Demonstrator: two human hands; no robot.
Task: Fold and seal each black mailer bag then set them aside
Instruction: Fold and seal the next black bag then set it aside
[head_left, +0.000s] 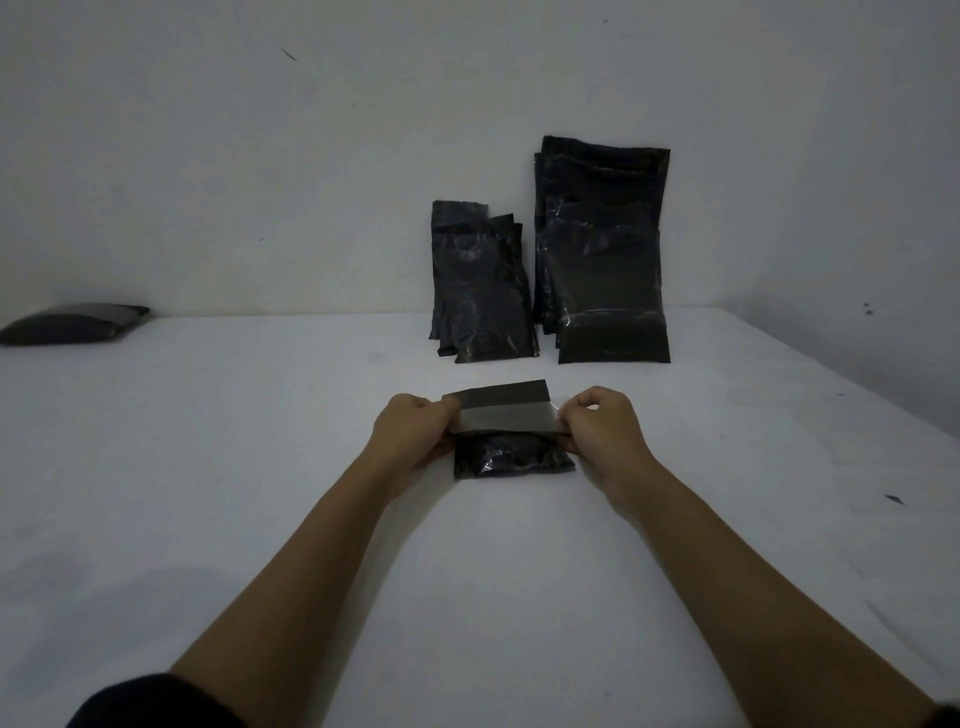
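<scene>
The white table (208, 467) spreads out under my arms and runs back to the pale wall (311, 156). Against that wall, right of centre, a tall stack of large black mailer bags (605, 260) leans upright, and just to its left a shorter bunch of smaller black bags (480, 291) leans the same way. Far off at the table's left edge one filled dark bag (72, 323) lies flat on its own. Straight before me the black mailer bag (511, 457) I am working on lies on the table, its flap (501, 413) lifted and bent toward me, grey inner side showing. My left hand (410, 434) pinches the flap's left end, fingers curled around it. My right hand (602, 426) pinches the right end, thumb and fingertips closed on the edge.
</scene>
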